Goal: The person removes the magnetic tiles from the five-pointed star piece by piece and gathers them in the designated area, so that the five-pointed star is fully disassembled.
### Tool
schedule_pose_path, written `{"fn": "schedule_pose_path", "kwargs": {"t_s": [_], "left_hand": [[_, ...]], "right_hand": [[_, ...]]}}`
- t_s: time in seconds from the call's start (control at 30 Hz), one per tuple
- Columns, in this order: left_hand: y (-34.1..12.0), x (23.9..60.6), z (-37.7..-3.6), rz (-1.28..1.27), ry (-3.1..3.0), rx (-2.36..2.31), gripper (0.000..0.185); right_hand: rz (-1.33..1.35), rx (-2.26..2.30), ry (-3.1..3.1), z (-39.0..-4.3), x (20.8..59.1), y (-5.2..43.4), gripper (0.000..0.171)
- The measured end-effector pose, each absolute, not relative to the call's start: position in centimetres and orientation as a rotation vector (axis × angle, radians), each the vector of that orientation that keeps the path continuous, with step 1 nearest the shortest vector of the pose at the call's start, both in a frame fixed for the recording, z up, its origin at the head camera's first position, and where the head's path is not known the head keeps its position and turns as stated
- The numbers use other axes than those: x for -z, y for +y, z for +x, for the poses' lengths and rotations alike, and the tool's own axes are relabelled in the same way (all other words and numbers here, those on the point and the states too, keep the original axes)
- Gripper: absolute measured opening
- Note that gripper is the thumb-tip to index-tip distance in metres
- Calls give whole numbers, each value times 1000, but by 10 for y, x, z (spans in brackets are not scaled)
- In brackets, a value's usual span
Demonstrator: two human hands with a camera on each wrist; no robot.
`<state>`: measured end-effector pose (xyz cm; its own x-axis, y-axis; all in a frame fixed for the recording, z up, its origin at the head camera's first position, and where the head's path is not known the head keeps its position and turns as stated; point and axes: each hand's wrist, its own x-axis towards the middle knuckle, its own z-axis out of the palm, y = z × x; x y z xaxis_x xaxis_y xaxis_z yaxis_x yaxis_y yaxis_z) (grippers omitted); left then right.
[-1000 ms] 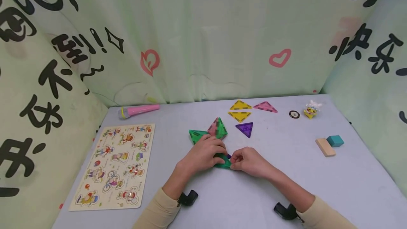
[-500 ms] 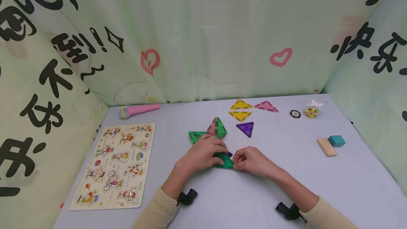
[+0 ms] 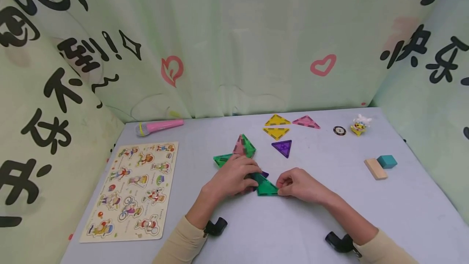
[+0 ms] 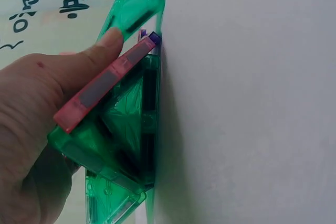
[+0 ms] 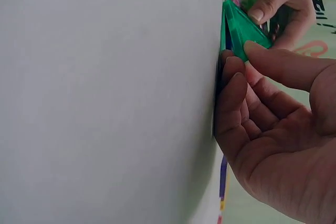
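The grey table [image 3: 366, 215] carries everything here, with the wooden picture puzzle board [image 3: 133, 190] the biggest piece on it, lying at nine o'clock from the hands. At the table's middle the left hand [image 3: 234, 178] rests with curled fingers on a cluster of magnetic tiles [image 3: 239, 152], green and pink ones leaning together; the left wrist view shows its thumb [image 4: 113, 40] pressed along a pink tile edge [image 4: 105, 85]. The right hand [image 3: 298, 184], at three o'clock from the left, pinches the corner of a green triangle tile [image 3: 266, 186] between thumb and forefinger, the tile lying low on the table between both hands, its far corner under the left fingers. At twelve o'clock lie two yellow triangles [image 3: 276, 126], a pink triangle [image 3: 305, 122] and a purple triangle [image 3: 282, 148]. A pink toy microphone [image 3: 159, 126] lies at eleven o'clock. At two o'clock sit a wooden block [image 3: 375, 169], a teal cube [image 3: 387, 161], a small toy figure [image 3: 359, 125] and a dark disc [image 3: 339, 130].
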<state>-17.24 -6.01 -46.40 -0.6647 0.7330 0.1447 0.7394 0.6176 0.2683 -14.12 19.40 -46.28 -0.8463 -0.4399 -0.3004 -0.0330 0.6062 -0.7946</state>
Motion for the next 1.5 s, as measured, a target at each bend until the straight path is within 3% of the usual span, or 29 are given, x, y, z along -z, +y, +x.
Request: {"fn": "schedule_pose_path", "kwargs": {"t_s": [0.5, 0.97, 1.5], "left_hand": [[-55, 465, -170, -1176, -2843, 520, 17], [-54, 467, -169, -1162, -2822, 532, 15], [-54, 465, -168, -1159, -2836, 515, 15]], "right_hand": [[-220, 1242, 2381, -143, 448, 243, 17], [196, 1213, 2690, -200, 444, 304, 32], [291, 1060, 2791, -250, 453, 309, 34]]}}
